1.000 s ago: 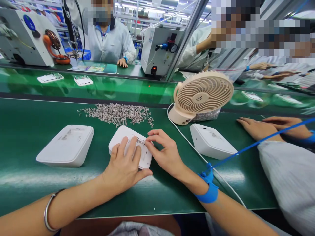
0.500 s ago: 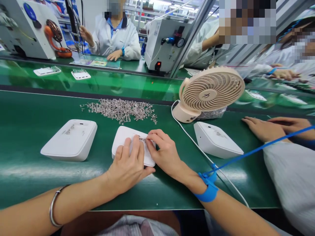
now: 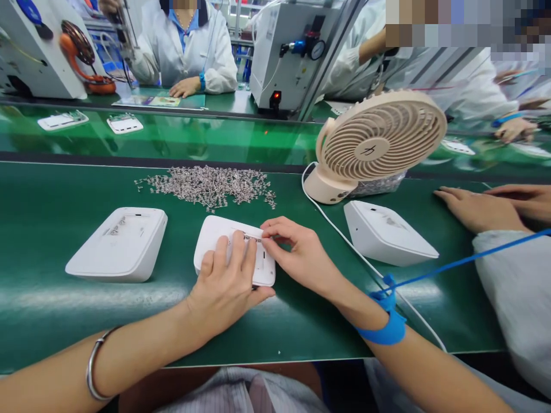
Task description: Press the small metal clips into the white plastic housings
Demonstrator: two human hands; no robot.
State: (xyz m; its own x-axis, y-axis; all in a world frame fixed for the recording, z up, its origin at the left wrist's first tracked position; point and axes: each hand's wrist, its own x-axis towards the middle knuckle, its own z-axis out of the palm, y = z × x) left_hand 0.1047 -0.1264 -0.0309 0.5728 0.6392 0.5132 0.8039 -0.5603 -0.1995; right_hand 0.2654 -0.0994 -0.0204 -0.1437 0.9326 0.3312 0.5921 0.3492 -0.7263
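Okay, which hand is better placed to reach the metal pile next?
Probably the right hand: its fingertips only meet the middle casing near one edge, while the left hand spreads across it, seemingly steadying it.

The worktop (image 3: 327, 321) in front of me is deep green. The housings beside my hands, left (image 3: 118, 244) and right (image 3: 387, 232), are white. The fan (image 3: 372, 150) is beige, its hub bearing a dark mark. My wrist strap (image 3: 383, 324) is bright blue, my bangle (image 3: 93, 367) silvery, and the small metal parts (image 3: 210, 186) pinkish-silver.
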